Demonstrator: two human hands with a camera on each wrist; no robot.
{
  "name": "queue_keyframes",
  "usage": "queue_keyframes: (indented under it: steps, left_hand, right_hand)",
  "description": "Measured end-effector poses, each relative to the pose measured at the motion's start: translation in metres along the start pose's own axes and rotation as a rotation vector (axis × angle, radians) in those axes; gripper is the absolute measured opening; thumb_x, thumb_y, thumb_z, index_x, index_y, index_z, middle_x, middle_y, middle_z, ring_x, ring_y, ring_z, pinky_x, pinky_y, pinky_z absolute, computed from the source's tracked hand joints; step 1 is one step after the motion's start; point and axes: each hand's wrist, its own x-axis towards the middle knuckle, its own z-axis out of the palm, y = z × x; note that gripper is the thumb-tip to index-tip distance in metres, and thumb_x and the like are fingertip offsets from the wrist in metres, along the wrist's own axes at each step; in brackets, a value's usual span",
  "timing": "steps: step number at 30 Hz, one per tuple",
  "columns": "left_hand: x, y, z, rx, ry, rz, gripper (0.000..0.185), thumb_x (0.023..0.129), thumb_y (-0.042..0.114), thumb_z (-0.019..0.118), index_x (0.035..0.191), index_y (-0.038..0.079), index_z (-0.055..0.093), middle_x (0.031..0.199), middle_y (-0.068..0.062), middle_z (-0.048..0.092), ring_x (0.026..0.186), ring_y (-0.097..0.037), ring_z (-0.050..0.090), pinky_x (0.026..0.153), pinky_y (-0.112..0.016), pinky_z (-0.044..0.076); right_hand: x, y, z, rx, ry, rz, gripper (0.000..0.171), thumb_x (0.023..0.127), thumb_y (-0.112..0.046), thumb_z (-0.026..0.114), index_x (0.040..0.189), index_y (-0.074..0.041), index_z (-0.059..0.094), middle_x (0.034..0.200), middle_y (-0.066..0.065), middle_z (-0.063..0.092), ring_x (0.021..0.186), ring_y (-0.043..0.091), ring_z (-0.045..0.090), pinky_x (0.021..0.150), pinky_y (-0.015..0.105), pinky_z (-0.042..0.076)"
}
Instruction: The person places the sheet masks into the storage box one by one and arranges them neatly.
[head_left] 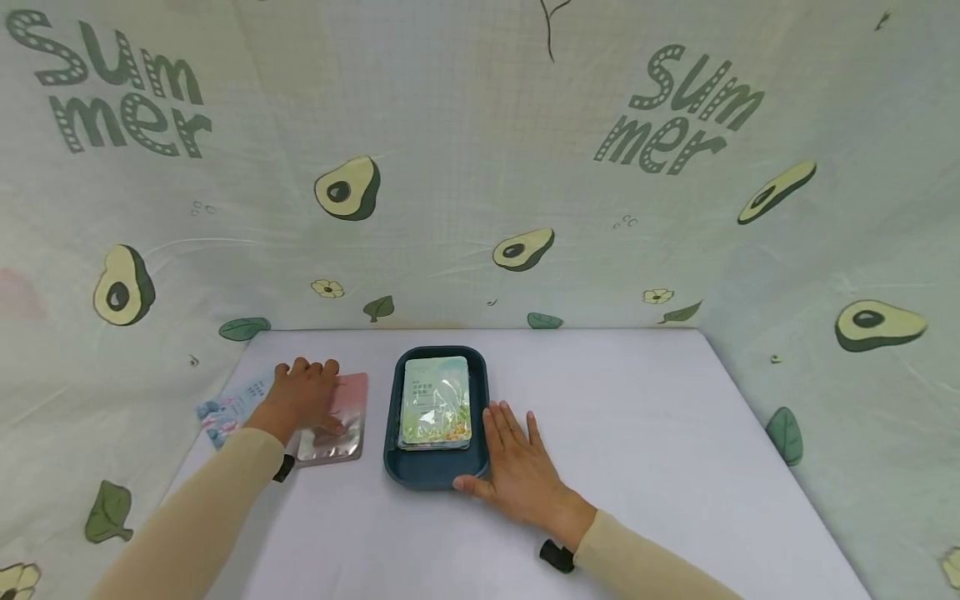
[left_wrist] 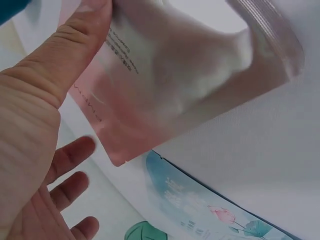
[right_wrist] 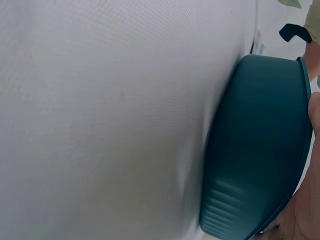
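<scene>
My left hand [head_left: 303, 390] lies flat on a pink foil packet [head_left: 343, 419] on the white table. In the left wrist view the thumb [left_wrist: 75, 47] presses the pink packet [left_wrist: 170, 85], and the other fingers [left_wrist: 70, 165] are spread past its edge. A pale blue flowered packet [head_left: 228, 410] lies just left of it, partly under the hand. A dark teal tray [head_left: 392, 433] at the centre holds a stack of green packets [head_left: 437, 400]. My right hand [head_left: 516, 467] rests flat on the table beside the tray's right side, with its thumb at the front right corner.
The white table [head_left: 645, 433] is walled on three sides by an avocado-print cloth [head_left: 480, 183]. In the right wrist view the tray's outer wall [right_wrist: 260, 145] stands on bare tabletop [right_wrist: 100, 120]. The blue packet [left_wrist: 210, 210] lies close under the pink one.
</scene>
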Motion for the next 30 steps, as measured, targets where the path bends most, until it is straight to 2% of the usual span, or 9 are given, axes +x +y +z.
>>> queue_keyframes:
  steps: [4,7,14,21,26,30]
  left_hand:
    - [0.002,-0.001,0.003,-0.018,-0.023,-0.021,0.133,0.063,0.074,0.090,0.158,-0.002,0.037,0.144,-0.033,0.052,0.131,-0.056,0.043,0.108,-0.079,0.033]
    - [0.004,-0.005,0.008,-0.033,-0.034,-0.030,0.135,0.062,0.079,0.087,0.159,-0.002,0.038,0.141,-0.033,0.050,0.127,-0.054,0.042,0.105,-0.079,0.034]
    - [0.003,-0.011,0.007,-0.083,-0.058,-0.010,0.111,0.064,0.077,0.087,0.136,-0.002,0.059,0.126,-0.028,0.053,0.118,-0.050,0.043,0.099,-0.076,0.036]
    - [0.011,-0.005,0.005,-0.040,-0.017,0.023,0.112,0.059,0.080,0.087,0.125,-0.004,0.053,0.118,-0.025,0.055,0.117,-0.050,0.045,0.099,-0.074,0.037]
    - [0.012,-0.002,0.007,-0.024,0.010,0.017,0.110,0.059,0.080,0.087,0.124,-0.002,0.052,0.119,-0.025,0.066,0.116,-0.050,0.051,0.101,-0.076,0.037]
    - [0.010,0.002,0.002,-0.042,0.017,0.019,0.103,0.061,0.073,0.091,0.123,0.001,0.052,0.112,-0.021,0.073,0.109,-0.045,0.055,0.099,-0.074,0.037]
  right_hand:
    - [0.000,0.000,0.000,0.006,-0.009,0.007,0.110,0.096,-0.080,0.047,0.164,0.004,0.027,0.172,0.023,0.025,0.162,0.040,0.020,0.126,0.071,0.016]
    - [0.000,-0.001,0.001,0.006,-0.014,0.007,0.111,0.096,-0.082,0.046,0.164,0.004,0.027,0.172,0.023,0.026,0.162,0.040,0.020,0.126,0.071,0.017]
    - [0.000,-0.002,0.003,-0.007,-0.004,-0.006,0.113,0.095,-0.084,0.041,0.164,0.005,0.027,0.172,0.024,0.026,0.162,0.040,0.020,0.126,0.071,0.017]
    - [0.001,0.001,0.002,-0.019,0.007,-0.001,0.114,0.095,-0.084,0.043,0.165,0.004,0.026,0.172,0.024,0.025,0.162,0.039,0.020,0.126,0.070,0.017]
    - [0.001,0.002,0.002,-0.029,0.022,-0.007,0.113,0.095,-0.084,0.041,0.164,0.005,0.027,0.171,0.024,0.026,0.161,0.040,0.022,0.125,0.071,0.018]
    - [0.000,0.000,0.000,-0.027,0.019,0.000,0.113,0.095,-0.084,0.042,0.164,0.004,0.027,0.172,0.023,0.027,0.162,0.040,0.022,0.125,0.072,0.018]
